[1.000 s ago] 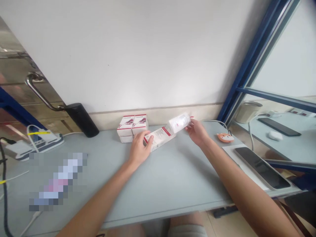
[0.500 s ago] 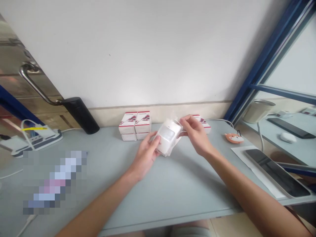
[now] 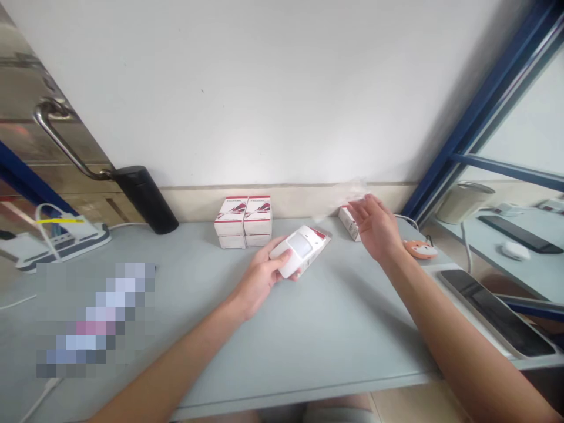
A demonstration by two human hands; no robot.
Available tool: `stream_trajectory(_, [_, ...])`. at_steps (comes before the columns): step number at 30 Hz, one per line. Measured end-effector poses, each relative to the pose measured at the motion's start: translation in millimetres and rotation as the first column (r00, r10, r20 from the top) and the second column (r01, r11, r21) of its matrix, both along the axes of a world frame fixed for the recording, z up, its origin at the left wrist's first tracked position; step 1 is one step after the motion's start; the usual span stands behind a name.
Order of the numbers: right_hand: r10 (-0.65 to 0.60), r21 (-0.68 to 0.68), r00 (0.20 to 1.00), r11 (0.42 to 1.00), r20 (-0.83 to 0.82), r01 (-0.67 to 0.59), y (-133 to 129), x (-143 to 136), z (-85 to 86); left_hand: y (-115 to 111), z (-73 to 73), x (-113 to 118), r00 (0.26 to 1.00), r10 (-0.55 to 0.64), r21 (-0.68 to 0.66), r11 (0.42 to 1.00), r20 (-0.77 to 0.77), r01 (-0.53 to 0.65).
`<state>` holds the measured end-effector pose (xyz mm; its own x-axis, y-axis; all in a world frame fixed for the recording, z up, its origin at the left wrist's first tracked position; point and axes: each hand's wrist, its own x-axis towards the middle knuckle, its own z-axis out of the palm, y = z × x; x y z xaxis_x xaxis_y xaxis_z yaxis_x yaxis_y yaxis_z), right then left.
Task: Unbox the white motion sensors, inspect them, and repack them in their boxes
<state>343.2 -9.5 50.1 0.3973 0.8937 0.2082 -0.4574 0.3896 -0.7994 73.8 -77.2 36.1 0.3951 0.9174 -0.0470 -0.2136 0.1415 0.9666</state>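
My left hand (image 3: 259, 279) is closed around a white motion sensor (image 3: 296, 249), its thumb pressed on the front beside the grey lens window. A small white box with red print (image 3: 318, 249) shows behind the sensor, partly covered by it; whether the fingers also grip the box I cannot tell. Up to the right, my right hand (image 3: 374, 226) pinches a clear plastic bag (image 3: 339, 200), which trails off to the left and is blurred. Below the bag, another white box (image 3: 349, 223) stands on the table, partly hidden by the right hand.
Several white-and-red boxes (image 3: 244, 223) are stacked against the wall. At left are a black cylinder (image 3: 145, 200), a power strip (image 3: 66, 249) and a pixelated patch. An orange case (image 3: 420, 249) and a phone (image 3: 497, 311) lie at right, beside a mirror-like panel.
The plastic bag has come off the motion sensor, and my right hand has carried it up and to the right. My left hand still holds the sensor in nearly the same place.
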Motion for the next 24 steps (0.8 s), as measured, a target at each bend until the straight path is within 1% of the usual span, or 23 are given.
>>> stream_trajectory(3, [0.049, -0.078, 0.998, 0.996, 0.036, -0.046, 5, -10, -16.3, 5, -0.5, -7, 0.993, -0.017, -0.041, 0.999, -0.118, 0.012])
stream_trajectory(6, [0.094, -0.169, 0.985, 0.983, 0.147, -0.068, 4, -27, -28.8, 10, 2.3, -12, 0.973, -0.028, -0.029, 0.999, -0.228, 0.023])
stream_trajectory(8, [0.072, -0.218, 0.965, 0.976, 0.253, -0.016, 2, -33, -33.1, 13, 5.8, -16, 0.966, -0.041, -0.026, 0.999, -0.255, 0.035])
stream_trajectory(11, [-0.009, -0.247, 0.924, 0.962, 0.382, 0.112, 3, -32, -35.3, 19, 10.3, -23, 0.963, -0.037, -0.017, 0.999, -0.268, 0.033])
stream_trajectory(13, [-0.026, -0.261, 0.922, 0.956, 0.387, 0.137, 5, -26, -35.5, 23, 11.0, -27, 0.968, -0.022, 0.001, 1.000, -0.248, 0.023])
stream_trajectory(16, [0.007, -0.278, 0.937, 0.956, 0.348, 0.097, 7, -19, -34.6, 28, 9.0, -31, 0.985, -0.006, 0.011, 1.000, -0.174, 0.008])
stream_trajectory(19, [0.038, -0.337, 0.938, 0.937, 0.346, 0.087, 6, -19, -32.2, 28, 8.2, -30, 0.995, 0.010, -0.013, 1.000, -0.101, -0.011])
stream_trajectory(21, [-0.002, -0.359, 0.922, 0.921, 0.388, 0.153, 3, -21, -29.8, 25, 10.4, -27, 0.998, 0.038, -0.032, 0.999, -0.051, -0.040])
stream_trajectory(23, [-0.074, -0.313, 0.872, 0.916, 0.483, 0.251, -1, -25, -26.8, 19, 13.9, -22, 0.998, 0.060, -0.035, 0.998, 0.014, -0.060])
stream_trajectory(24, [-0.092, -0.278, 0.839, 0.919, 0.536, 0.278, -3, -27, -25.3, 15, 15.5, -20, 0.997, 0.050, -0.032, 0.998, 0.052, -0.048])
